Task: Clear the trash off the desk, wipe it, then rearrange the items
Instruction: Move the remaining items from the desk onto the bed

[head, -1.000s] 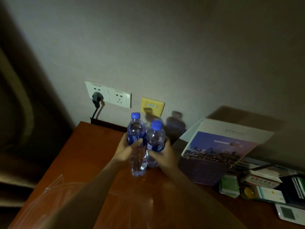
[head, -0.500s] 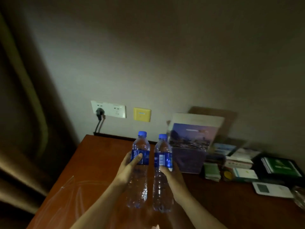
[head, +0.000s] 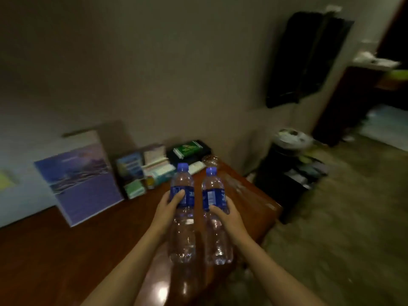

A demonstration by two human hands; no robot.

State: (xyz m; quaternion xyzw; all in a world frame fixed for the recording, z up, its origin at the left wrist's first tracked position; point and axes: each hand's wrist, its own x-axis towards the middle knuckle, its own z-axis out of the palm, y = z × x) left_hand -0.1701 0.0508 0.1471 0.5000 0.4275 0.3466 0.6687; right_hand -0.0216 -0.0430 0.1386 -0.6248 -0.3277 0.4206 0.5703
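Observation:
Two clear plastic water bottles with blue caps and blue labels are held upright, side by side, above the brown wooden desk (head: 66, 250). My left hand (head: 166, 212) grips the left bottle (head: 182, 217) at its label. My right hand (head: 228, 217) grips the right bottle (head: 215, 226) the same way. Both bottles hang over the desk's right part, close to its front edge. The view is dim and blurred.
Against the wall stand a large purple booklet (head: 81, 184), small boxes and cards (head: 145, 171), a dark tray with a green pamphlet (head: 188, 149) and a clear cup (head: 210, 161). Right of the desk stands a full black trash bin (head: 289, 173). A dark garment (head: 302, 58) hangs on the wall.
Both hands have carried the bottles from the desk's left end, near the wall sockets, to its right part. My view has swung right and now takes in the bin and the floor.

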